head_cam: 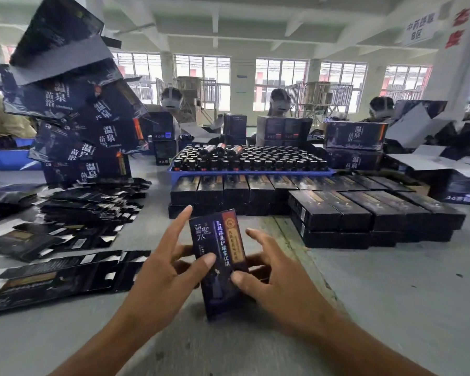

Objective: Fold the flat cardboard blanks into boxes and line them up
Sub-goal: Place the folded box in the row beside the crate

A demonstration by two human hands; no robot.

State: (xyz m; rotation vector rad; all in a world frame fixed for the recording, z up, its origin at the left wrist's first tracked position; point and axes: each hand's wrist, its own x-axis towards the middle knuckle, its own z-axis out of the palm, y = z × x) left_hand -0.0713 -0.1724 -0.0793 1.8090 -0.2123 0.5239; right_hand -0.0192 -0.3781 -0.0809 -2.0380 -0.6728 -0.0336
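Note:
A dark printed box point(219, 256) stands tilted in front of me, held between both hands above the grey table point(377, 280). My left hand point(163, 270) grips its left side, thumb across the front face, index finger pointing up. My right hand point(272, 275) holds the right side, thumb pressed on the front, fingers behind. Flat dark blanks point(63, 275) lie spread on the table to my left, with more heaped behind them point(92, 207). Folded boxes sit lined up in rows ahead point(223, 189) and stacked at the right point(372, 213).
A blue tray point(250, 172) full of dark bottles stands behind the box rows. A leaning tower of large dark cartons point(79, 118) rises at the left. Three people with headsets sit across the table behind more cartons point(356, 135).

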